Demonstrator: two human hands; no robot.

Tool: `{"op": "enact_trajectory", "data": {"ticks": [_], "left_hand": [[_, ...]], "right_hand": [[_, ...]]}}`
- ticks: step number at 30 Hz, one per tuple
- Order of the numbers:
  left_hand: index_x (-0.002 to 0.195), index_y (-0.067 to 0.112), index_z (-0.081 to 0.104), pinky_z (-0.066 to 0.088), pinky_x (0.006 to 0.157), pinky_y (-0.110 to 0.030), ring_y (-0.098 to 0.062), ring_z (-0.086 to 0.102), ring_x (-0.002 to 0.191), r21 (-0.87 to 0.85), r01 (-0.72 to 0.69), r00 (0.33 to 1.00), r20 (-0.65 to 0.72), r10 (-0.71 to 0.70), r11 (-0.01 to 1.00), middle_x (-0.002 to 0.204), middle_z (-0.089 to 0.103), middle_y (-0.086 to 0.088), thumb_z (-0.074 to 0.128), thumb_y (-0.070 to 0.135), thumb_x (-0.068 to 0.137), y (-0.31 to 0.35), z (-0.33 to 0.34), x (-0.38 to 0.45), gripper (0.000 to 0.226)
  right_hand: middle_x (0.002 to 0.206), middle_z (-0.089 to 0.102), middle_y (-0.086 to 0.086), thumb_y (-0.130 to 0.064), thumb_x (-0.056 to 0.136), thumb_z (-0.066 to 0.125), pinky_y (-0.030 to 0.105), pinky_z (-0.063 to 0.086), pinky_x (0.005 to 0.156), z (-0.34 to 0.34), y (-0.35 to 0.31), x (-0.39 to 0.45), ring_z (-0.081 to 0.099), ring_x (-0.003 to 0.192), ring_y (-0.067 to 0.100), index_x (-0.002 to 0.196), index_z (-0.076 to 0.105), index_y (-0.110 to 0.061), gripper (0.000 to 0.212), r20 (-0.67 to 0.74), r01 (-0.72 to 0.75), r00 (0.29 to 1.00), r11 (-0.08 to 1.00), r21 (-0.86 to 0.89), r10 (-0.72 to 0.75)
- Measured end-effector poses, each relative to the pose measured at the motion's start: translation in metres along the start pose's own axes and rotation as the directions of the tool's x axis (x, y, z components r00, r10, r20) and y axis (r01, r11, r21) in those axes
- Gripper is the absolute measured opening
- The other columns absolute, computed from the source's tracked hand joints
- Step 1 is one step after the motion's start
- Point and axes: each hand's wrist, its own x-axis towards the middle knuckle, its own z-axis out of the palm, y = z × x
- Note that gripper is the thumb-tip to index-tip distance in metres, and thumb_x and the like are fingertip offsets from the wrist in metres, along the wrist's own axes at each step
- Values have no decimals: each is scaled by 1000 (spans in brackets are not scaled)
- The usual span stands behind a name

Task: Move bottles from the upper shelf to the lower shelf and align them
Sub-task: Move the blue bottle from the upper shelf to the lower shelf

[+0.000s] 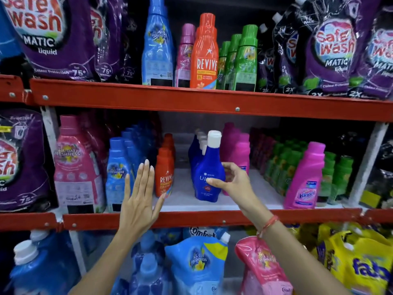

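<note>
1. Red metal shelving, three levels in view, packed with laundry goods.
2. Purple pouches, large, at both ends of the upper shelf; yellow pouches on the lowest level, at the right.
3. Upper shelf, middle: tall light-blue bottle, pink bottle, orange bottle at the front edge, then a row of green bottles.
4. Lower shelf, left to right: big pink bottle, light-blue row, small orange bottle, dark-blue bottle with white cap heading its own row, bright pink bottles, green rows, pink stain-remover bottle at the front edge.
5. Bare white shelf board between the small orange bottle and the dark-blue bottle.
6. Left hand, flat and released, fingers straight and together, raised before the light-blue row; thumb tip near the base of the small orange bottle, contact not clear.
7. Right hand, thumb and fingertips pinching the body of the dark-blue bottle, upright on the lower shelf.
8. Red thread bracelet on the right wrist.
</note>
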Motion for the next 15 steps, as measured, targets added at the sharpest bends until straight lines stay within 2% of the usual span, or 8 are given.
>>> {"op": "enact_trajectory", "data": {"ticks": [2, 4, 6, 8, 11, 15], "left_hand": [[155, 4, 9, 14, 123, -54, -25, 9, 153, 16, 9, 999, 32, -10, 1000, 166, 9, -14, 32, 50, 97, 0, 4, -2, 77], [155, 4, 9, 12, 124, -53, -24, 9, 153, 24, 15, 999, 51, -16, 1000, 166, 9, -14, 30, 50, 97, 0, 7, -4, 77], [155, 4, 10, 10, 124, -52, -24, 9, 153, 32, 16, 998, 63, -18, 999, 166, 9, -14, 28, 51, 97, 1, 10, -5, 77], [155, 4, 10, 9, 124, -52, -24, 10, 153, 40, 14, 997, 71, -17, 999, 166, 9, -14, 26, 52, 98, 1, 13, -8, 76], [155, 3, 11, 9, 124, -51, -24, 11, 153, 47, 19, 997, 79, -22, 999, 165, 11, -14, 27, 52, 97, -1, 18, -12, 77], [155, 4, 12, 11, 124, -51, -24, 12, 153, 61, 26, 994, 100, -32, 998, 166, 11, -13, 26, 54, 97, -3, 22, -16, 77]], "right_hand": [[107, 71, 9, -13, 68, 86, 24, 51, 63, 2, 14, 5, 66, 86, 17, 109, 59, -15, 49, -39, -44, 998, 999, 12, 44], [110, 70, 12, -11, 68, 85, 35, 58, 76, 5, 25, 11, 67, 93, 21, 107, 57, -16, 49, -76, -69, 995, 997, 26, 71], [112, 70, 12, -11, 67, 86, 44, 57, 87, 7, 33, 15, 67, 100, 24, 109, 56, -16, 51, -92, -87, 992, 996, 22, 89], [113, 69, 11, -11, 68, 85, 37, 58, 85, 8, 38, 16, 66, 99, 23, 113, 57, -13, 53, -84, -103, 991, 995, 15, 103], [114, 68, 10, -10, 70, 84, 20, 55, 71, 9, 45, 16, 65, 97, 20, 118, 57, -9, 56, -57, -124, 991, 992, 6, 125], [117, 67, 8, -12, 71, 84, 13, 51, 65, 9, 52, 17, 64, 101, 19, 122, 55, -8, 59, -48, -150, 988, 988, -23, 149]]}}
